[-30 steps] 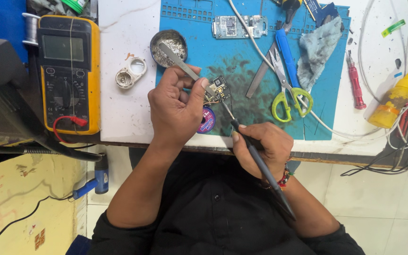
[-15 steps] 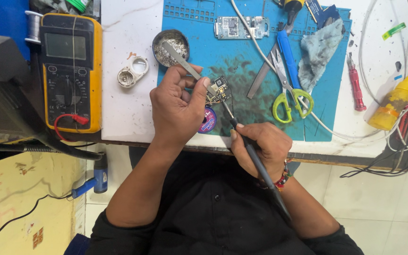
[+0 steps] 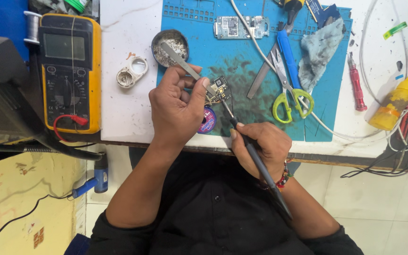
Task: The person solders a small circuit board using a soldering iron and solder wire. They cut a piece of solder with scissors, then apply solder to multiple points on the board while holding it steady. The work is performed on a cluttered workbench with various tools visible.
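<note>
Left hand: the left hand [image 3: 178, 106] sits over the near edge of the blue work mat [image 3: 242, 61], fingers curled and pinching metal tweezers [image 3: 185, 66], whose free end reaches up-left across the rim of a small round tin.
Small circuit board: the small circuit board [image 3: 220, 87] is held off the mat at the tweezer tips, just beside the left thumb, tilted.
Right hand: the right hand [image 3: 260, 144] is at the bench's front edge, fingers closed round a dark soldering iron [image 3: 251, 151] in a pen-style grip; a beaded bracelet shows on the wrist.
Iron tip: the thin tip slants up-left and meets the lower edge of the small circuit board; exact contact is too fine to tell.
Solder wick spool: a purple round spool [image 3: 208, 122] lies on the mat just below the board, partly hidden by the left hand.
Round tin: the small round tin [image 3: 170, 43] holds pale grey crumbs and straddles the left edge of the mat.
Multimeter: a yellow multimeter [image 3: 69, 71] lies flat at the left of the bench [image 3: 123, 33], with a red lead plugged in low.
White ring part: a white ring-shaped part [image 3: 131, 72] lies between the multimeter and the tin.
Second board: a longer circuit board [image 3: 241, 27] lies at the top of the mat.
Scissors: scissors with green-yellow handles [image 3: 289, 92] lie right of the hands, with a blue-handled tool [image 3: 286, 47] just above them.
Cloth: a crumpled grey cloth [image 3: 319, 49] lies at the mat's right edge.
Far right: a red screwdriver [image 3: 356, 85] and a yellow squeeze bottle [image 3: 393, 104] lie among white cables.
</note>
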